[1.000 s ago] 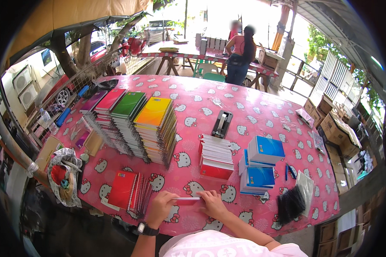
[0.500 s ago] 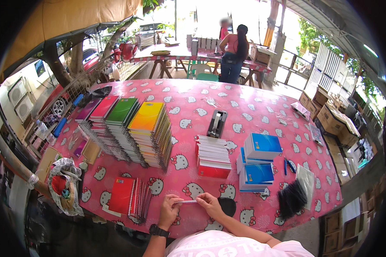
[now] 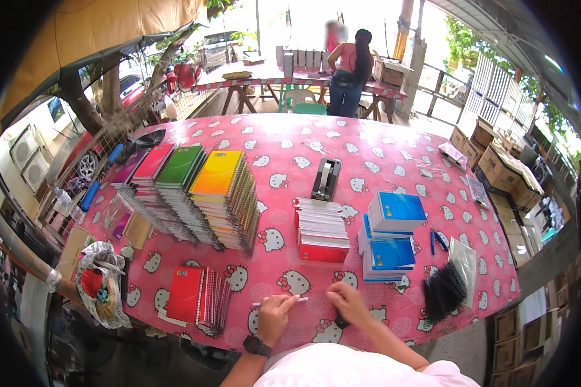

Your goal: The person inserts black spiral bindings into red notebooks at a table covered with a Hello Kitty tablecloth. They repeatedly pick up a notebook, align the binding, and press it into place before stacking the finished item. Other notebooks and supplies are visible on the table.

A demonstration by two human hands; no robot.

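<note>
My left hand (image 3: 274, 317), with a dark watch on its wrist, pinches a narrow white strip (image 3: 303, 299) just above the table's near edge. To its right, my right hand (image 3: 350, 304) is closed around a black object (image 3: 341, 321); the fingers hide most of it, and its kind is unclear. Beyond both hands lies a row of red-covered notebooks (image 3: 323, 253) with white page edges outward. Red spiral notebooks (image 3: 186, 295) lean together left of my left hand. Stacks of blue notebooks (image 3: 392, 253) are beyond my right hand.
Tall stacks of yellow (image 3: 216, 174), green (image 3: 179, 164) and pink (image 3: 152, 161) spiral notebooks stand at left. A black tape dispenser (image 3: 326, 179) is mid-table. Black spiral coils (image 3: 444, 290) and blue pens (image 3: 439, 240) lie right. Two people are by a far table (image 3: 252, 82).
My right hand has let go of the white strip, moved right and closed on the black object. My left hand has shifted right, keeping the strip. The view has tilted slightly.
</note>
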